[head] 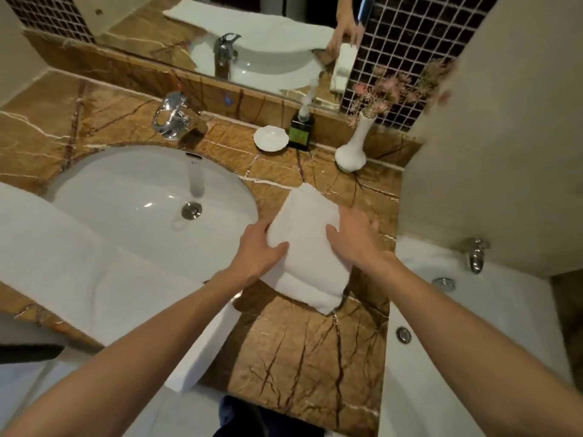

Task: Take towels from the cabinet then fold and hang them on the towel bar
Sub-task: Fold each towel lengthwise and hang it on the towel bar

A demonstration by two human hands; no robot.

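The left hand's [258,244] fingertips vanish under the left edge of the folded white terry towel [306,222]. Whether the right hand's [356,238] fingers curl beneath its other side, I can't make out. The long white towel [63,247] runs out of sight to the left. The pink flower sprigs [388,93] are smeared, and the small dark bottle's [302,132] green label is unreadable.
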